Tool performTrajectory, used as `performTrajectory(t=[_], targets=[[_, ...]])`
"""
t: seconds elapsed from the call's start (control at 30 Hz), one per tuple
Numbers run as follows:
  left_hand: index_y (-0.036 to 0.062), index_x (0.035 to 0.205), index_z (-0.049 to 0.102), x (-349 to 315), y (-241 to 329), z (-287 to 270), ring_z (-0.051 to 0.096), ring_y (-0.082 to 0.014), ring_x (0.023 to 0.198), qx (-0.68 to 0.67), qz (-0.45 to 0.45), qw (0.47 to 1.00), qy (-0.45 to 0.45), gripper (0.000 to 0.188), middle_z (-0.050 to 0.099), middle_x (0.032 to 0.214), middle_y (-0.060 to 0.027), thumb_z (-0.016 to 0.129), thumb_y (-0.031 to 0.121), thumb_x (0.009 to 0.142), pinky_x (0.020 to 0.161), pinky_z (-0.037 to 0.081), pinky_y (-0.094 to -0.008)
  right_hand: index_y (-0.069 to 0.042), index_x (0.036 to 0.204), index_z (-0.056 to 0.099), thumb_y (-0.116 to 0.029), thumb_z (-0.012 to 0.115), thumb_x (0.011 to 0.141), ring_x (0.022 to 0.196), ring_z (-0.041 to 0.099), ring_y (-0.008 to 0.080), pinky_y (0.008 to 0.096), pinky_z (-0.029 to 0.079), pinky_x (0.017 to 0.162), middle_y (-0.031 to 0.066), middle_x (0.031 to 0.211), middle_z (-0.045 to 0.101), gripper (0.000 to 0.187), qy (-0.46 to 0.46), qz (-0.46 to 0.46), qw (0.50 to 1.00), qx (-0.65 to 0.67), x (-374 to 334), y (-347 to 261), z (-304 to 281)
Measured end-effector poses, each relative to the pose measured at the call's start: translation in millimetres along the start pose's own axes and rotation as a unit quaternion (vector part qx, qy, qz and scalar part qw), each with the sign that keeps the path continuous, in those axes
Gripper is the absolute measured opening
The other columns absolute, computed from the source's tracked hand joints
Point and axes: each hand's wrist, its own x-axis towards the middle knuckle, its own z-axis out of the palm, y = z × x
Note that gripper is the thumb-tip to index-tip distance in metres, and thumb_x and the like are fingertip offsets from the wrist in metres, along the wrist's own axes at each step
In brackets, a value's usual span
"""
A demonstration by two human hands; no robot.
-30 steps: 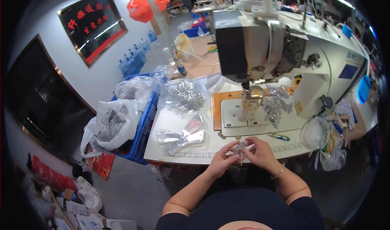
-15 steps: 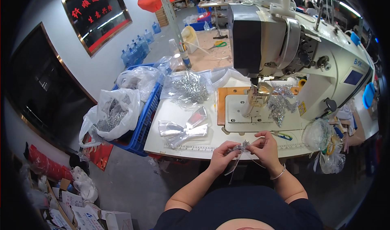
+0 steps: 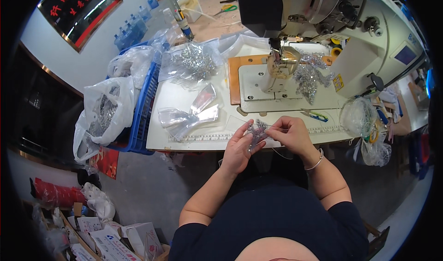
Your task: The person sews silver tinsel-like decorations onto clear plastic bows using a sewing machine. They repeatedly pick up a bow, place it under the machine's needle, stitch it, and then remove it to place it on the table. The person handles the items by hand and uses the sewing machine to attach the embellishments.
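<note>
A silver glittery bow-like piece (image 3: 256, 132) is held just in front of the table's near edge. My left hand (image 3: 235, 151) has its palm turned up and its fingers closed around the piece. From the other side my right hand (image 3: 291, 134) pinches at its edge, where a thin pale cord or thread runs; a loop hangs below. Behind my hands stands a sewing machine (image 3: 277, 72), with more silver glittery pieces (image 3: 307, 78) beside its post. Small thread snips (image 3: 314, 115) lie beyond my right hand. Clear shiny plastic strips (image 3: 189, 115) rest on the table to the left.
A ruler strip (image 3: 198, 138) runs along the table's front edge. At the left, a blue crate (image 3: 146, 102) holds white plastic bags (image 3: 115, 106) with silver material. A bag of silver pieces (image 3: 191, 62) sits at the back. Clear plastic bundles (image 3: 360, 115) hang at the right.
My left hand has turned palm up under the silver piece, while my right hand has come over more palm down. The view has tilted downward and shifted right.
</note>
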Motion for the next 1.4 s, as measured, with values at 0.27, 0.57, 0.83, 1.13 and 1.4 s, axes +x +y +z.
performTrajectory(t=[0.27, 0.57, 0.83, 1.13, 1.4], targets=[[-0.0014, 0.131, 0.039, 2.9, 2.0, -9.0, 0.056, -0.0265, 0.11, -0.001, -0.066, 0.997, -0.042, 0.038, 0.053, 0.12, -0.0149, 0.042, 0.011, 0.095, 0.091, 0.05, -0.0402, 0.004, 0.075, 0.065, -0.014, 0.073, 0.074, 0.063, 0.062, 0.0094, 0.0223, 0.049, 0.058, 0.0082, 0.068, 0.066, 0.019, -0.056, -0.022, 0.996, -0.066, 8.6, 0.1, -3.3], [-0.0032, 0.134, 0.035, -2.9, 10.4, -6.7, 0.054, -0.0251, 0.111, 0.05, -0.052, 0.993, -0.088, 0.042, 0.051, 0.124, -0.0155, 0.043, 0.007, 0.094, 0.092, 0.049, -0.0357, 0.004, 0.073, 0.064, -0.014, 0.073, 0.071, 0.06, 0.06, 0.0104, 0.0231, 0.049, 0.056, 0.0082, 0.065, 0.064, 0.02, -0.105, 0.002, 0.992, -0.076, 10.8, -8.8, -11.7], [-0.0043, 0.135, 0.032, -1.9, 20.8, -14.9, 0.053, -0.0305, 0.112, 0.061, -0.074, 0.985, -0.143, 0.052, 0.049, 0.125, -0.0186, 0.05, 0.001, 0.087, 0.094, 0.048, -0.0374, 0.002, 0.07, 0.062, -0.012, 0.074, 0.071, 0.058, 0.056, 0.0062, 0.0193, 0.045, 0.053, 0.0041, 0.064, 0.062, 0.018, -0.141, -0.007, 0.982, -0.129, 15.1, -16.9, -13.8], [-0.0014, 0.138, 0.029, -2.4, 16.6, -25.6, 0.053, -0.0263, 0.114, 0.079, -0.066, 0.975, -0.196, 0.056, 0.048, 0.128, -0.0151, 0.05, 0.0, 0.086, 0.097, 0.045, -0.0347, 0.003, 0.068, 0.063, -0.018, 0.073, 0.068, 0.051, 0.056, 0.0123, 0.0249, 0.046, 0.051, 0.0077, 0.057, 0.06, 0.023, -0.135, -0.009, 0.98, -0.143, 15.2, -16.6, -10.4], [-0.0034, 0.135, 0.032, -6.6, 15.9, -19.4, 0.054, -0.0312, 0.113, 0.067, -0.047, 0.984, -0.159, 0.054, 0.048, 0.127, -0.0179, 0.05, -0.002, 0.085, 0.095, 0.047, -0.0368, 0.003, 0.068, 0.063, -0.019, 0.072, 0.068, 0.052, 0.058, 0.0134, 0.0254, 0.047, 0.052, 0.0089, 0.058, 0.061, 0.023, -0.128, -0.017, 0.982, -0.137, 15.0, -15.8, -9.2]])
